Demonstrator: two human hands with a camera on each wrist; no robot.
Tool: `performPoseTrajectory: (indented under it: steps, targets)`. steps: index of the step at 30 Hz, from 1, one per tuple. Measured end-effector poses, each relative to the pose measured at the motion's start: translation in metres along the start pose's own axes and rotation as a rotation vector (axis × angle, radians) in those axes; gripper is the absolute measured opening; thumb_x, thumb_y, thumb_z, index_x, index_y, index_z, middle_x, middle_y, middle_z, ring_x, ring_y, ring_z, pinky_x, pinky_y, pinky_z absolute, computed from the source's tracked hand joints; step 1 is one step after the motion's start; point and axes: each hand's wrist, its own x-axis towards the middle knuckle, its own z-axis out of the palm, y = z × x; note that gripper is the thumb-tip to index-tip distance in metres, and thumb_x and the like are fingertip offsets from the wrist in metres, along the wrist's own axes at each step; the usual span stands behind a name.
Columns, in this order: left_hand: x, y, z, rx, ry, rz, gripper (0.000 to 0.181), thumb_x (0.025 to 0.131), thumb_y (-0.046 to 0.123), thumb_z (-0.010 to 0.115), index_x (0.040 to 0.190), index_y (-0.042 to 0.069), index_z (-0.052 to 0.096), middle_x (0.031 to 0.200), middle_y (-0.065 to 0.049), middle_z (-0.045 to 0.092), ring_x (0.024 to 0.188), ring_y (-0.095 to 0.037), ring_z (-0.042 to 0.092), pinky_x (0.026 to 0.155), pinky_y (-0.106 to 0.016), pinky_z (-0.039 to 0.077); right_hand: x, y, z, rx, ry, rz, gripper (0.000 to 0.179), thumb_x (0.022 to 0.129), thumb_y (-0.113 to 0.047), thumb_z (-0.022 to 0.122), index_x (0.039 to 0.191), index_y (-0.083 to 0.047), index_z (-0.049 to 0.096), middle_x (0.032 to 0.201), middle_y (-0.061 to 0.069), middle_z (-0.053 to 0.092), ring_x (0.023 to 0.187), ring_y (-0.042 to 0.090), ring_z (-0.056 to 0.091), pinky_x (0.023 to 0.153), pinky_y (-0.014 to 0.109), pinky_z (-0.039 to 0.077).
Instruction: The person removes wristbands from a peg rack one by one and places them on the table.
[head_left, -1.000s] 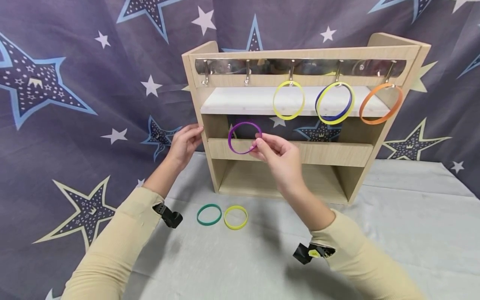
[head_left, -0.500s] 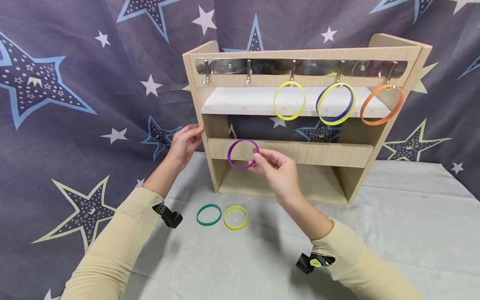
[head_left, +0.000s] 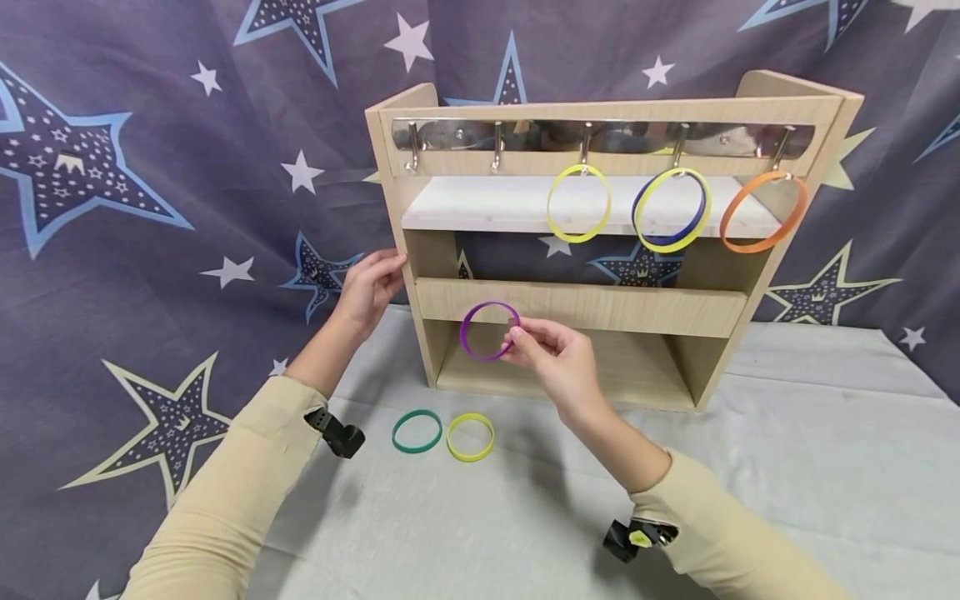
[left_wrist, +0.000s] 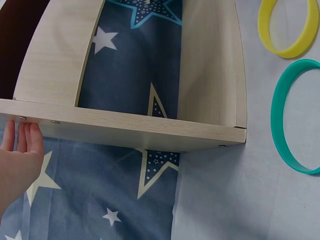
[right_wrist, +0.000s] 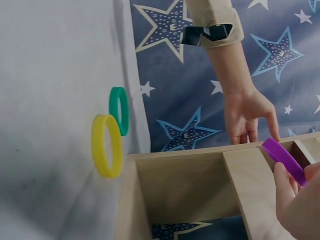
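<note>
My right hand (head_left: 558,362) pinches a purple silicone wristband (head_left: 467,342) between thumb and fingers, in front of the wooden shelf unit (head_left: 581,304). In the right wrist view the purple band (right_wrist: 285,161) is seen nearly edge-on. My left hand (head_left: 369,290) touches the unit's left side; the left wrist view shows its straight fingers (left_wrist: 36,137) against the outer panel. A green wristband (head_left: 395,442) and a yellow wristband (head_left: 471,459) lie side by side on the table in front of the unit.
A metal hook rail (head_left: 540,136) runs across the unit's top. A yellow band (head_left: 551,221) hangs on its middle hook. Yellow and blue bands (head_left: 701,221) share the hook to its right, and an orange band (head_left: 750,247) hangs at the far right. The two left hooks are bare.
My right hand has lowered the purple wristband from the height of the middle opening to in front of the lower compartment. My left hand stays at the unit's side.
</note>
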Motion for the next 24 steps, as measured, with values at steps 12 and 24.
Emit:
performPoseTrajectory:
  steps: [12, 24]
  targets:
    - [0.000, -0.002, 0.000, -0.013, 0.002, 0.011, 0.009, 0.095, 0.009, 0.049, 0.097, 0.008, 0.058, 0.087, 0.004, 0.060, 0.088, -0.007, 0.058, 0.090, -0.020, 0.047, -0.006, 0.020, -0.011, -0.107, 0.020, 0.084, 0.025, 0.090, 0.003, 0.061, 0.112, 0.015, 0.061, 0.082, 0.006, 0.072, 0.069, 0.006, 0.069, 0.075, 0.028, 0.060]
    - [0.000, -0.002, 0.000, 0.002, 0.003, 0.014, 0.009, 0.096, 0.009, 0.048, 0.101, 0.006, 0.055, 0.087, 0.004, 0.057, 0.089, -0.007, 0.056, 0.090, -0.019, 0.046, -0.014, 0.037, -0.028, -0.151, -0.002, 0.198, 0.032, 0.091, 0.001, 0.060, 0.118, 0.017, 0.056, 0.085, 0.009, 0.071, 0.068, 0.006, 0.068, 0.073, 0.025, 0.059]
